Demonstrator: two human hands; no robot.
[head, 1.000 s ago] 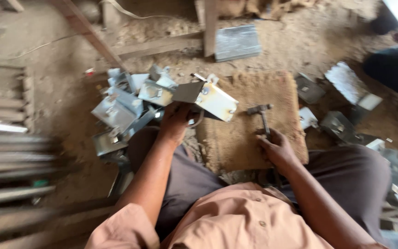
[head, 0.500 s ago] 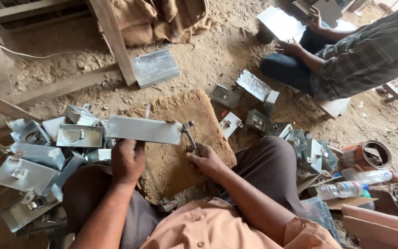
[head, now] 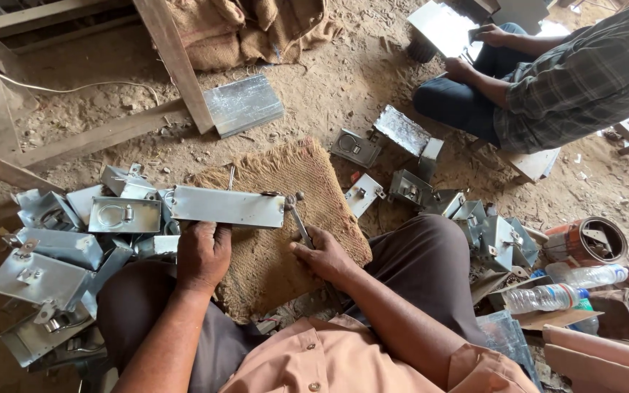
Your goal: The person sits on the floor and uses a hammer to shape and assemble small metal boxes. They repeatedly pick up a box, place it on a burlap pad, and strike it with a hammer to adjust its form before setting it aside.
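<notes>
I sit on a dirt floor with a brown jute mat [head: 307, 175] in front of me. My left hand [head: 202, 251] grips the near edge of a long grey sheet-metal box [head: 227, 207] that lies across the mat. My right hand [head: 323, 255] holds the handle of a small hammer [head: 296, 212]. The hammer's head sits at the right end of the metal box.
A heap of similar grey metal boxes [head: 60, 255] lies on my left, and more boxes [head: 489, 236] on my right. Another person [head: 547, 80] sits at the upper right holding a metal sheet. Wooden beams [head: 172, 62], a plastic bottle [head: 547, 297] and a rusty tin [head: 584, 241] are nearby.
The view swung from left to right, bringing the other person into sight. The metal piece in my left hand now lies flat across the mat, with the hammer at its end.
</notes>
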